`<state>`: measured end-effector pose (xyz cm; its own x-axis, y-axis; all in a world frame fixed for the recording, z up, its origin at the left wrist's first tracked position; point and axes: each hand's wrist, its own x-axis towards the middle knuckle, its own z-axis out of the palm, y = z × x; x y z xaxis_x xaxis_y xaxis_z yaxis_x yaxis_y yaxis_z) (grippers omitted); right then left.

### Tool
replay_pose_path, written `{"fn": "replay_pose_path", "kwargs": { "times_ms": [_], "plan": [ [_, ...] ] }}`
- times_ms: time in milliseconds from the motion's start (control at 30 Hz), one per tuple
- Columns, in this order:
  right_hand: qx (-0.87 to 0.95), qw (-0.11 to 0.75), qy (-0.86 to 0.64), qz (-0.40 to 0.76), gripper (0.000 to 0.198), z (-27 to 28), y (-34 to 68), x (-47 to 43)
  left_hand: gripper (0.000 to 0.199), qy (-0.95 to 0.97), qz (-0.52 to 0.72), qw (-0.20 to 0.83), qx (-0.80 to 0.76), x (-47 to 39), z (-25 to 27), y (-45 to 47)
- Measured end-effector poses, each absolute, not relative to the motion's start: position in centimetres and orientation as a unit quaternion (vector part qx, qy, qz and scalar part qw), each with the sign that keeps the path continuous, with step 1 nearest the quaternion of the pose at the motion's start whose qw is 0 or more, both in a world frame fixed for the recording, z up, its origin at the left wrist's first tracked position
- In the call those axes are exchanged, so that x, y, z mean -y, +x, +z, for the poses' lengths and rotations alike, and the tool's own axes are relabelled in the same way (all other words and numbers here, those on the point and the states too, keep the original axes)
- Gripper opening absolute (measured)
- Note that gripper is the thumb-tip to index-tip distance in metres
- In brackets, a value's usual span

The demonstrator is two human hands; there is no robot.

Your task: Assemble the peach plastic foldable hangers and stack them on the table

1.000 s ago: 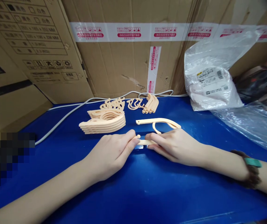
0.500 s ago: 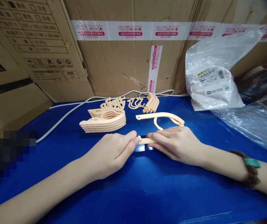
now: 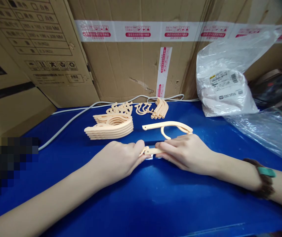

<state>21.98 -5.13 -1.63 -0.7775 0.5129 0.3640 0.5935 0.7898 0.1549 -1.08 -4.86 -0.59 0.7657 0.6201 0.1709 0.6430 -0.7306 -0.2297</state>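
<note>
A cream plastic folding hanger is gripped by my right hand, its fingers closed round the near arm and hiding much of it. The hanger's far arm curves behind that hand, and a rounded loop shows between the two arms. The near arm's tip, with a small hole, points left out of my right fingers. At that tip my left hand pinches a small curved cream hook, partly hidden by the thumb and fingers. Hook and arm tip meet or overlap; whether they are joined I cannot tell.
Behind my left hand lies a stack of folded hanger parts. Farther back are small hooks, more hooks and several curved pieces. A white cable, cardboard boxes and a plastic bag border the blue table.
My left fingers have shifted and curled at the arm's tip, and more of the small hook now shows there. The hanger in my right hand has moved slightly left and down.
</note>
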Motion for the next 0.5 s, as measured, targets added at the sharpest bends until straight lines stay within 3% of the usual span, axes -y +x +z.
{"fn": "replay_pose_path", "kwargs": {
  "times_ms": [367,500],
  "plan": [
    [0.94,0.114,-0.318,-0.052,0.036,-1.3,22.0,5.0,0.033,-0.903,-0.073,0.334,0.259,5.1,-0.8,-0.9],
    [0.943,0.115,-0.311,-0.03,0.036,-1.1,22.0,4.8,0.031,-0.897,-0.086,0.355,0.25,5.7,-0.5,-0.8]
  ]
}}
